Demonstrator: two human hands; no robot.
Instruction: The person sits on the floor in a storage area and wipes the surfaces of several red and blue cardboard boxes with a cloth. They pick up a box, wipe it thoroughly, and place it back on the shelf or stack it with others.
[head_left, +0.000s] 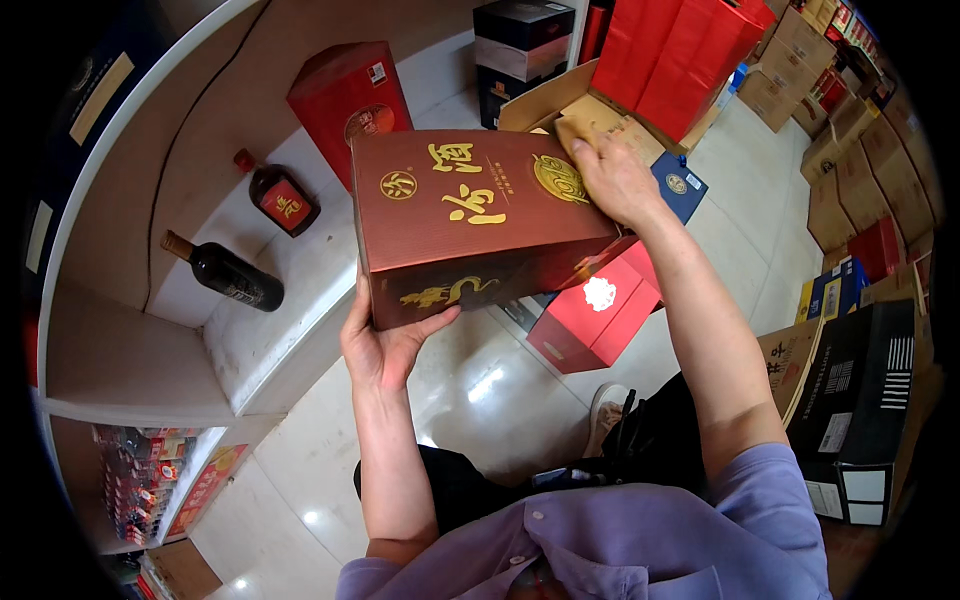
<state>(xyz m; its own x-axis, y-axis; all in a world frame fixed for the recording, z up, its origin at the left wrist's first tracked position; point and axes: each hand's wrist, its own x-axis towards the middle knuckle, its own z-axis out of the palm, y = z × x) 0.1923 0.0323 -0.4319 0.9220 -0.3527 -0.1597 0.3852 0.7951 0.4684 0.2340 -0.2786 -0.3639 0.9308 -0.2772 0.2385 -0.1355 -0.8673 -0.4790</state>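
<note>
A large brown-red liquor gift box (420, 217) with gold lettering lies tilted in front of me. My left hand (394, 337) holds it from below at its near left end, thumb along the lower side. At the box's right end, my right hand (611, 176) presses a tan cloth (577, 135) against the top edge. To the left, on the white shelf, lie a dark glass bottle (238, 276) and a smaller red-labelled bottle (285, 201). Behind the held box stands a red gift box (341, 90). Below it, a pinkish-red box (592, 322) rests near the floor.
The white shelf's edge (300, 360) curves along the left. An open cardboard carton (525, 101) and a red bag (675, 60) stand at the back. Stacked cartons (855, 180) and a black box (847, 390) line the right side. Packed small bottles (142, 480) fill a lower shelf.
</note>
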